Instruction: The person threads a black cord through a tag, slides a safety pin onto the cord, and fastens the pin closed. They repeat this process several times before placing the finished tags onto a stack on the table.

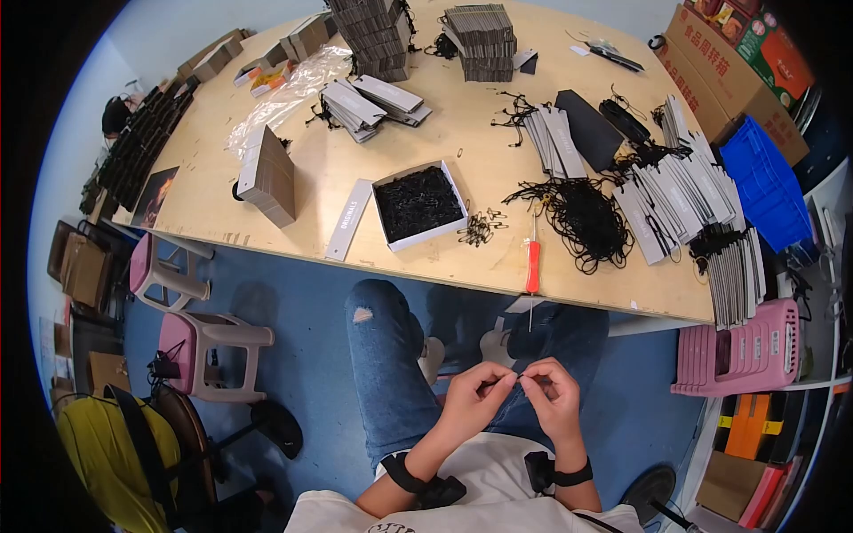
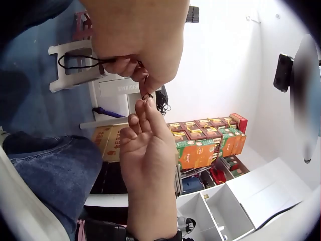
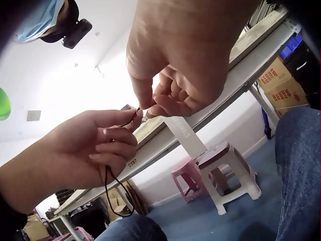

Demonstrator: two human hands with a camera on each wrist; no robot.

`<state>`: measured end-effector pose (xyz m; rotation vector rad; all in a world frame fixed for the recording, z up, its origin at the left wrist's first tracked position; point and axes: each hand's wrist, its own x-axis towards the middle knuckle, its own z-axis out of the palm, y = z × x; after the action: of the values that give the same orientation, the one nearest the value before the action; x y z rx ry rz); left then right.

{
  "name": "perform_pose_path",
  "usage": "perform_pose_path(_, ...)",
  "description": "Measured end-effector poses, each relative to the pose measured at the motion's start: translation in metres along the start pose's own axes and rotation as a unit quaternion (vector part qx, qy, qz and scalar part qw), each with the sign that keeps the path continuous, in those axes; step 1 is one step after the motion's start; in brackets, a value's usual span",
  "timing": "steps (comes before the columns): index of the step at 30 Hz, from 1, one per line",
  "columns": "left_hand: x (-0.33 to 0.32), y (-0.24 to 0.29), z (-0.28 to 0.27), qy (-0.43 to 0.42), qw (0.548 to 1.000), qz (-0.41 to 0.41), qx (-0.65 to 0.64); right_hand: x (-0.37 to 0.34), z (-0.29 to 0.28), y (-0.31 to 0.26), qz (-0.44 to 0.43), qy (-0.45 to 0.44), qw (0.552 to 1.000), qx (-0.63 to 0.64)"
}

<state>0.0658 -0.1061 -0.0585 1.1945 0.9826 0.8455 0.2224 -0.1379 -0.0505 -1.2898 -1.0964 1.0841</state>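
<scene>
Above the lap, my left hand [image 1: 478, 393] and right hand [image 1: 553, 398] meet at their fingertips. Curled fingers of the left hand hold a thin black cord [image 3: 107, 193], whose loop hangs below them in the right wrist view. In the left wrist view the cord's loop [image 2: 83, 67] sticks out sideways from that same hand. Thumb and finger of the right hand pinch the cord where it comes out between the left fingertips. A small dark bit shows at this meeting point; the fingertips partly hide it.
Ahead, the wooden table [image 1: 311, 240] carries a white box [image 1: 413, 240] of small black pieces, a grey tag [image 1: 348, 220] marked ORIGINALS, a red-handled tool [image 1: 533, 266] over the edge, a heap of black cords [image 1: 586, 222] and stacks of tags [image 1: 684, 200]. Stools [image 1: 218, 346] stand left.
</scene>
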Motion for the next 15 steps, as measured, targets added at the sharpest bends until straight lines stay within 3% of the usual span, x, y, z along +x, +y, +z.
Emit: perform_pose_path(15,-0.0004,0.0046,0.0014,0.006,1.0,0.002,0.021,-0.0026,0.003,-0.0015,0.036,0.001,0.999,0.003)
